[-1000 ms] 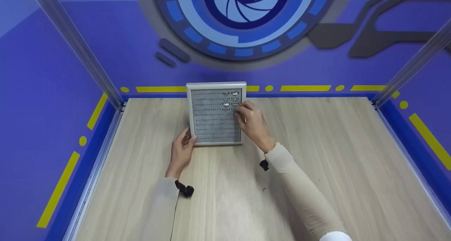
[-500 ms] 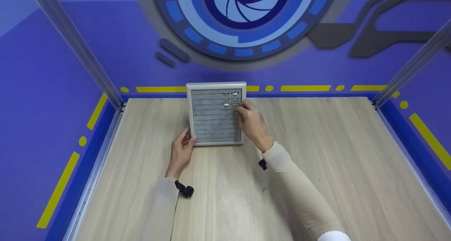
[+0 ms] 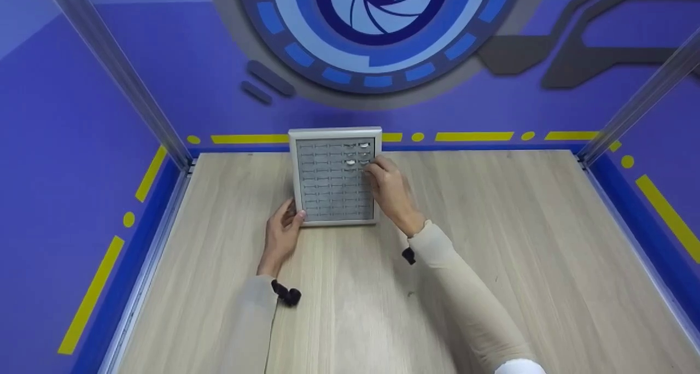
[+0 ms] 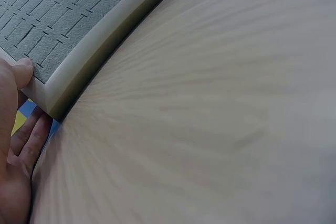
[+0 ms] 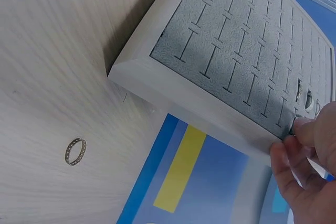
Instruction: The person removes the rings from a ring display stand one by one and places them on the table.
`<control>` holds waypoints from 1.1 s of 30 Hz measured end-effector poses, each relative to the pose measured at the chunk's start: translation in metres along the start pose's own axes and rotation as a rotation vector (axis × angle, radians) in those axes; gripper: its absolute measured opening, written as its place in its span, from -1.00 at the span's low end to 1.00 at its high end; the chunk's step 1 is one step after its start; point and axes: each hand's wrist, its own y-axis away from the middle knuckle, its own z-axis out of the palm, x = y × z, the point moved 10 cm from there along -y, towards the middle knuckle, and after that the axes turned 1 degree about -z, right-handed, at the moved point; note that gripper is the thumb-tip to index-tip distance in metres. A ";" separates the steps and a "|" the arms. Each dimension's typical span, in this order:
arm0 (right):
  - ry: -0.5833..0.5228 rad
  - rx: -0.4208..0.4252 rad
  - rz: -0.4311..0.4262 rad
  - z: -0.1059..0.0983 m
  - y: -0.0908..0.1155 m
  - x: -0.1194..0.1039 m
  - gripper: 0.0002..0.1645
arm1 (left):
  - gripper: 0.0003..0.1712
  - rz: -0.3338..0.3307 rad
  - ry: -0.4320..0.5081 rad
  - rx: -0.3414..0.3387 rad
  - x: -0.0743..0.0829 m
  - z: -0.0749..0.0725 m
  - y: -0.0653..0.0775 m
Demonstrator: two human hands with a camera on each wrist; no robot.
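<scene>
A ring display tray [image 3: 331, 199], pale-framed with a grey slotted foam pad, leans upright near the back wall. My left hand [image 3: 283, 233] grips its lower left corner. In the left wrist view the thumb [image 4: 23, 72] lies on the frame's front and other fingers are behind. Several silvery rings [image 3: 350, 162] sit in slots of the two right-hand columns. At the right column, just under them, my right hand [image 3: 392, 191] pinches a small ring at a slot, mostly hidden by the fingertips. In the right wrist view, the fingers [image 5: 283, 169] reach over the frame's edge.
A loose ring [image 5: 75, 151] with a patterned band lies on the wooden table [image 3: 492, 243]. Behind the tray rises the blue-purple back wall [image 3: 164, 79], with metal posts [image 3: 126, 84] at the corners.
My right hand has shifted very slightly left, keeping its fingertips at the same slot. The left hand and the tray stay where they were.
</scene>
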 end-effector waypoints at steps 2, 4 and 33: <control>0.004 -0.003 -0.004 -0.001 0.000 0.000 -0.91 | -0.35 0.007 0.000 0.004 0.001 0.000 0.000; 0.013 -0.009 -0.007 -0.001 0.001 0.000 -0.92 | -0.35 0.013 0.001 0.004 0.002 0.000 0.000; -0.090 -0.005 -0.011 -0.016 0.021 0.010 -0.84 | -0.35 -0.017 -0.011 0.001 -0.001 0.000 -0.002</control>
